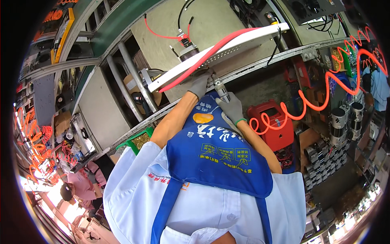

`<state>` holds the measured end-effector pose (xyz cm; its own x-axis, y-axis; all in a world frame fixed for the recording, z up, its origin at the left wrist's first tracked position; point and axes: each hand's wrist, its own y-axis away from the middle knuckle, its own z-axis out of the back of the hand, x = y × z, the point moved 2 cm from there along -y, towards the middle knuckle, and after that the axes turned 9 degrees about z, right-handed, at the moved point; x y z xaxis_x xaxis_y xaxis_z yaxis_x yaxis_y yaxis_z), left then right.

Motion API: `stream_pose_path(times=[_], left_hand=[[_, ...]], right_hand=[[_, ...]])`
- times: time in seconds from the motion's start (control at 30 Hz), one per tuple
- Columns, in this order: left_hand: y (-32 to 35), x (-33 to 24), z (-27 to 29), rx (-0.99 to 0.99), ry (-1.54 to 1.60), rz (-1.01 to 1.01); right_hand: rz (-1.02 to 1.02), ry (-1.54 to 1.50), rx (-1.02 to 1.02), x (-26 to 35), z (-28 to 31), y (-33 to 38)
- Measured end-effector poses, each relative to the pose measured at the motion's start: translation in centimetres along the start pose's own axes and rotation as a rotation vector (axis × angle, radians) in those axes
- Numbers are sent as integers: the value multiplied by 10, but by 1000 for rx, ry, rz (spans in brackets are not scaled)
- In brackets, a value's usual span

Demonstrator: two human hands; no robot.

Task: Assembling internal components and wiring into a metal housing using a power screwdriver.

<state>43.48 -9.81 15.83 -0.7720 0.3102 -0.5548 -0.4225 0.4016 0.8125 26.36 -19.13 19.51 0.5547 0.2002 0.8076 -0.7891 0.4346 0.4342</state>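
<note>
The right hand (232,108) is gripping a long gray tool (220,89), pointing forward toward the white panel (229,51). The left hand (199,86) is resting nearer the panel; I cannot tell its grip.

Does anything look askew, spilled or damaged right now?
No spill or damage stands out. One oddity: beyond the white panel, the longer thin red lead runs out over the bench to a dark-tipped end attached to nothing visible, so it looks loose.
</note>
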Motion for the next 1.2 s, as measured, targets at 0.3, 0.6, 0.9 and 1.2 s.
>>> stream_pose_path(times=[0.3,0.6,0.9,1.2], left_hand=[[-4,-5,7,64,-7,29],[-10,-4,7,109,-13,-28],[24,42,41,-63,70,25],[32,33,69,-73,133,-64]], right_hand=[[-21,-16,15,-2,-4,-6],[-20,-9,-6,1,-7,-3],[72,38,87,-11,-27,30],[31,-81,140,1,-56,19]])
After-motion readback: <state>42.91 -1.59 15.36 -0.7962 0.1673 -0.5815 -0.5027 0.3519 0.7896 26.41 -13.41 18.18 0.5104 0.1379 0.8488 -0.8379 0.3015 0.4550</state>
